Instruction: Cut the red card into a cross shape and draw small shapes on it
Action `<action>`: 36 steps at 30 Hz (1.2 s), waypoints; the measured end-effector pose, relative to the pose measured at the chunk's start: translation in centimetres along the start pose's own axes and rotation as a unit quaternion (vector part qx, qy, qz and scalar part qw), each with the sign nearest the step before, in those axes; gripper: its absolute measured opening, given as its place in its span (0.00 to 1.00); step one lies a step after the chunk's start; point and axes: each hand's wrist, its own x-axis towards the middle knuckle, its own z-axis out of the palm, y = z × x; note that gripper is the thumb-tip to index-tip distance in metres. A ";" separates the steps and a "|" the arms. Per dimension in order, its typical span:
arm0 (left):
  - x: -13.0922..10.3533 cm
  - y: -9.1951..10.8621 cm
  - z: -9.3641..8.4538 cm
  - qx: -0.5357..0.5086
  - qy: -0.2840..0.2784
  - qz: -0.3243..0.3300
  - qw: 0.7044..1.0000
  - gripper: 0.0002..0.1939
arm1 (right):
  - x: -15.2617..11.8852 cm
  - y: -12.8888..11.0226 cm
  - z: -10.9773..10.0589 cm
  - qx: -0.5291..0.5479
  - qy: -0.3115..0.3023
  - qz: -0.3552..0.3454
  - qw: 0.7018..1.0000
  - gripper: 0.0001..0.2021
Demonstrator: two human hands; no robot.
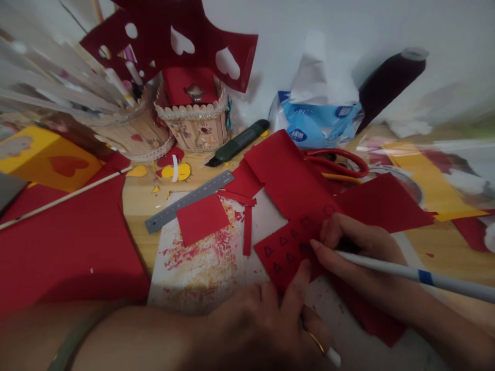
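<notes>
My right hand [351,245] is closed around a white marker with a blue band [425,277], its tip on a piece of red paper [284,275]. Dark outlines of several small triangles, a square-like shape and a round one are drawn on that paper. With the index finger stretched out, my left hand [259,319] presses the paper's lower edge; its thumb is apart and its other fingers are curled. A gold ring [316,342] shows on it. Beyond the drawn piece lies a larger red paper piece [290,170]. A red square [203,219] and narrow strips lie to the left.
A grey ruler [189,202] and a dark green utility knife [242,141] lie behind. Red-handled scissors [340,161] sit by a blue tissue pack [317,121]. At the back left stand stick-covered holders [197,126], a yellow box [50,154] and red sheets [73,242].
</notes>
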 end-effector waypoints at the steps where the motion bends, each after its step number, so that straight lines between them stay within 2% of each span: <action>1: 0.0 0.0 0.0 0.000 0.001 0.001 1.000 0.10 | 0.0 0.0 0.0 0.000 -0.004 0.003 1.000 0.15; 14: -0.1 -0.1 -0.1 -0.001 -0.007 0.009 1.000 0.10 | 0.0 -0.3 -0.2 -0.003 0.016 -0.013 1.000 0.14; 21: -0.2 0.1 0.0 -0.003 -0.009 0.003 1.000 0.09 | 0.0 -0.3 -0.1 0.015 -0.033 -0.011 0.999 0.15; 27: 0.0 -0.1 0.0 -0.003 -0.011 0.009 1.000 0.10 | 0.2 -0.5 0.0 -0.026 0.023 -0.016 0.999 0.14; 36: 0.0 0.1 0.0 0.003 0.002 0.003 1.000 0.10 | 0.2 -0.3 0.1 -0.035 0.021 -0.002 0.999 0.13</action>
